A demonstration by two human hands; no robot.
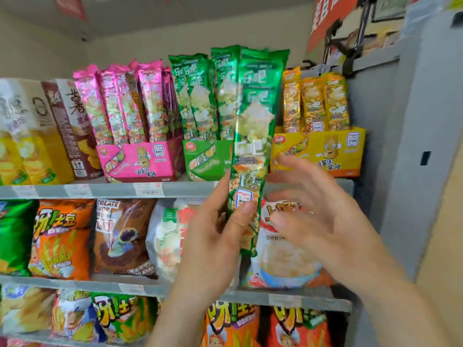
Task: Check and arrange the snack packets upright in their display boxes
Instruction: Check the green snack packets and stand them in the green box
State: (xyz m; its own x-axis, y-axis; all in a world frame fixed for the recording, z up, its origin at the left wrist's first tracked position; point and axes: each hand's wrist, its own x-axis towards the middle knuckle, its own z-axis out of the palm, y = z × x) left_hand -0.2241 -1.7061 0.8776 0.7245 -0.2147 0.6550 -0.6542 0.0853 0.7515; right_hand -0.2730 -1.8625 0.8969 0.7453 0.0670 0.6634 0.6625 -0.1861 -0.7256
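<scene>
Facing a far shelf (112, 190) bearing a pink box (140, 159), green box (203, 159) and yellow box (318, 151), holding a tall green packet (253, 126) upright in front of the green box, gripping its lower end with the left hand (215, 236), spreading the right hand (313, 211) loose just right of it, grasping nothing.

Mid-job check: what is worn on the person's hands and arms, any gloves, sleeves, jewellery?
The left hand and right hand are bare: no gloves, rings or watch show. The left forearm and right forearm are bare too, no sleeve in frame. The right hand is blurred, so fine detail there is uncertain.
</scene>
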